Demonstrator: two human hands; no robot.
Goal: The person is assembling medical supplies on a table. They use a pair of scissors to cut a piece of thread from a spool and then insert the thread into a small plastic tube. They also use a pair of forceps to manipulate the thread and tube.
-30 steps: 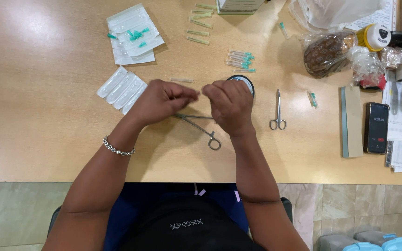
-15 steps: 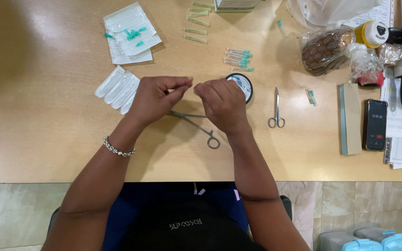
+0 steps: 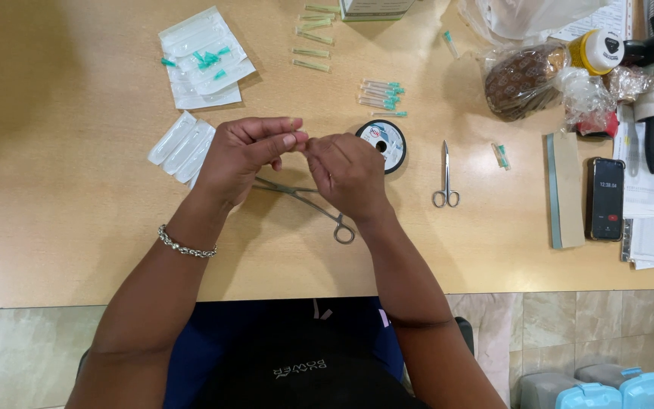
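Packets (image 3: 204,57) of white wrapping with teal-capped bits lie far left on the wooden counter (image 3: 54,212), and below them sit clear blister packs (image 3: 183,142). Next comes the left hand (image 3: 245,155), a beaded bracelet (image 3: 185,245) on its wrist, fingers curled and thumb pressed to forefinger in a pinch. What it pinches is too small to make out. Under both hands, metal forceps (image 3: 308,203) lie flat on the counter, ring handles toward the person. The right hand (image 3: 346,173) meets the left fingertip to fingertip, also pinched shut, just above the counter. Right beside it, a round black spool (image 3: 383,141) rests on the wood, with a cluster of teal-capped needles (image 3: 381,93) above. Further right lie small scissors (image 3: 446,178), then a grey block (image 3: 565,189), and a dark phone (image 3: 605,198) near the right edge.
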